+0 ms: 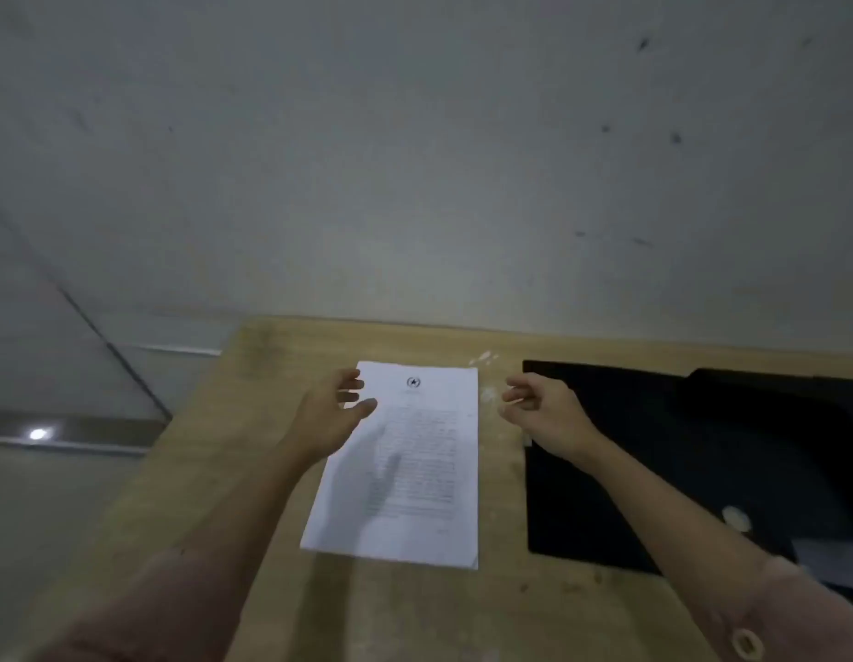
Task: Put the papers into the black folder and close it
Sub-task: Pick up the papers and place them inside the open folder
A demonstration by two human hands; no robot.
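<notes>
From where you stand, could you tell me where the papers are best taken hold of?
Probably by the two long edges near the top: the papers lie flat, with the left hand and right hand open on either side.

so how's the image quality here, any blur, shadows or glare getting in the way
Head view: dim and soft overall; the papers' printed lines are unreadable; the left hand casts a grey shadow across the sheet; the black folder loses detail in darkness; one small glare spot at far left; wide-angle bending at the edges.

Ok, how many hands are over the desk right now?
2. The left hand hovers over the printed papers' upper left corner; the right hand is between the papers and the black folder.
</notes>
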